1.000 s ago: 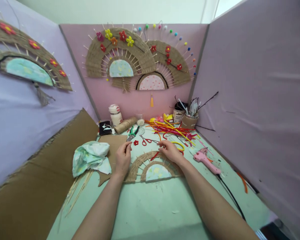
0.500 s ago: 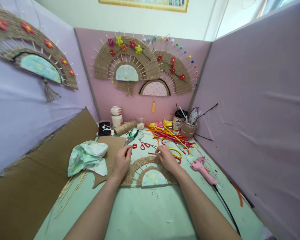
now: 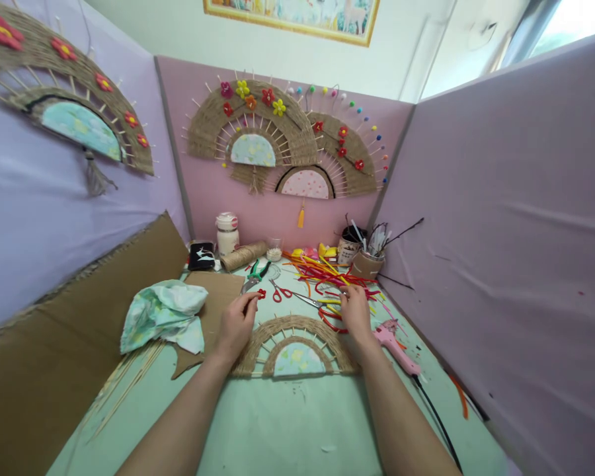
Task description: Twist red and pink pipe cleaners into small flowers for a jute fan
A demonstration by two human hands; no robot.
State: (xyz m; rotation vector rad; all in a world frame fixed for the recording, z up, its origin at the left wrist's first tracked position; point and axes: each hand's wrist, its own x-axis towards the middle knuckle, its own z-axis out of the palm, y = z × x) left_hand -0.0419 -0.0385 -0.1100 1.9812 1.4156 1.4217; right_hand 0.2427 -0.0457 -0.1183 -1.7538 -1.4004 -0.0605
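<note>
A half-round fan (image 3: 296,347) lies flat on the pale green table (image 3: 287,423) in the lower middle of the frame, its straight edge toward the bottom. A broad outer band of brown twine is woven over thin pale sticks whose tips poke past the curved rim; inside it, bare sticks span a gap to a narrower brown arch around a half-circle of blue-green fabric with yellowish blotches. Left of the frame's centre, the left hand (image 3: 237,325) has thumb and forefinger pressed together beside a small red flower (image 3: 262,294) with rounded petals; whether they touch it I cannot tell. Right of centre, the right hand (image 3: 357,316) has its fingers curled close to a pile of red, yellow and orange pipe cleaners (image 3: 327,271); whether they pinch one is unclear. Red-handled scissors (image 3: 282,294) lie between the hands.
</note>
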